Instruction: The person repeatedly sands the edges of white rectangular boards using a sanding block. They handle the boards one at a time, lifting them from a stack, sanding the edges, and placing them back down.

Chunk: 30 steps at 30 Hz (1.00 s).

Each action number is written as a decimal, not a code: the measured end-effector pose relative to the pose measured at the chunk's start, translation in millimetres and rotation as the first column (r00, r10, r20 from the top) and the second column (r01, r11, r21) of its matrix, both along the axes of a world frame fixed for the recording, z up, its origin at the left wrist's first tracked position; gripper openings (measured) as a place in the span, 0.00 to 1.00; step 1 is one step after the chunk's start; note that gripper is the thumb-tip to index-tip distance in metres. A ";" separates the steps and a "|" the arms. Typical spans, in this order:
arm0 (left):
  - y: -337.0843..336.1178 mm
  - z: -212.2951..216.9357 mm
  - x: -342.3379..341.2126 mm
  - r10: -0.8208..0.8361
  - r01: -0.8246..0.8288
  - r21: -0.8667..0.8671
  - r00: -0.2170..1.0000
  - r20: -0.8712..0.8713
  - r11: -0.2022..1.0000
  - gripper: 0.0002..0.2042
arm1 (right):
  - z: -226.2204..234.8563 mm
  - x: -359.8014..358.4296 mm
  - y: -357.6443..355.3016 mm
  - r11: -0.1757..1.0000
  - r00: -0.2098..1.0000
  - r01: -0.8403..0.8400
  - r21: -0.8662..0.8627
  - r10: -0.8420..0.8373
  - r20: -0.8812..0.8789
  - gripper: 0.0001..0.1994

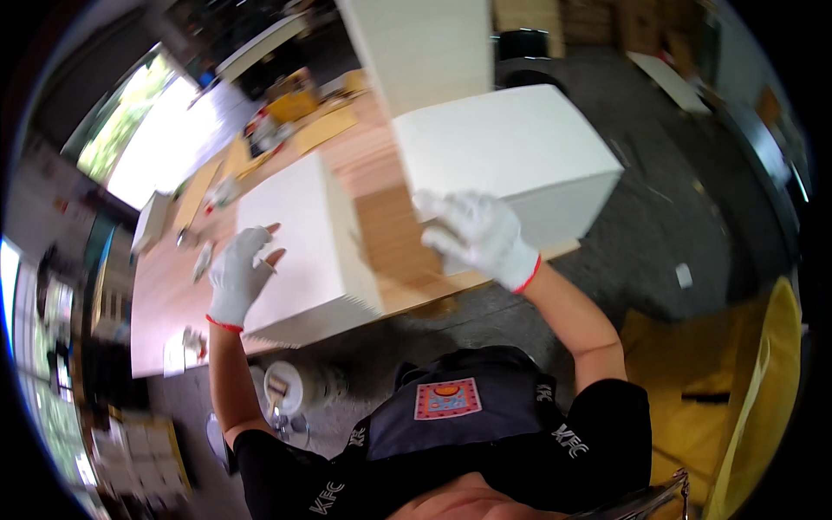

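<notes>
Two stacks of white sheets stand on a wooden table, a gap of bare wood between them. Over the near left part of the left stack [303, 234] hovers or rests my left hand [241, 276], in a white glove with bare thumb and fingertip showing. Its fingers are apart and hold nothing. My right hand [485, 238], also gloved in white with a red cuff, is at the near left corner of the right stack [511, 143]. Its fingers are spread, slightly blurred; whether they touch the sheets I cannot tell.
Behind the right stack rises a tall white block [425, 52]. Cardboard pieces [325, 130] and small clutter lie on the far left of the table [399, 238]. Below its front edge stands a white bucket [303, 386]. A yellow sheet-like thing [737, 381] is at my right.
</notes>
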<state>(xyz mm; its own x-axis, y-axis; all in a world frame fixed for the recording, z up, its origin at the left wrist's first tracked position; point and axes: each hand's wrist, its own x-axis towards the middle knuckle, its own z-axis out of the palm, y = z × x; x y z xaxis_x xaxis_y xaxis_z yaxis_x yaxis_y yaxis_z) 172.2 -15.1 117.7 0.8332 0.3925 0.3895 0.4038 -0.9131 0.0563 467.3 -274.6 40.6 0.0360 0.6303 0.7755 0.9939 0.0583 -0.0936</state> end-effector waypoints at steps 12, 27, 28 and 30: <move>-177.5 -15.6 334.9 -0.627 0.624 -0.220 0.776 0.066 0.750 0.13 | 2.1 226.0 -174.8 0.682 0.642 0.442 -0.583 -0.695 -0.325 0.29; -205.6 -55.5 417.1 -0.569 0.551 -0.683 0.788 0.236 0.479 0.17 | -0.3 221.4 -129.3 0.898 0.465 0.385 -0.213 -0.388 -0.796 0.25; -204.1 -55.4 416.2 -0.574 0.552 -0.680 0.786 0.230 0.482 0.17 | -3.0 219.2 -127.8 0.893 0.472 0.412 -0.182 -0.380 -0.796 0.25; -208.4 -46.0 412.9 -0.593 0.557 -0.677 0.776 0.216 0.482 0.17 | -8.7 216.5 -126.7 0.875 0.501 0.469 -0.121 -0.377 -0.779 0.24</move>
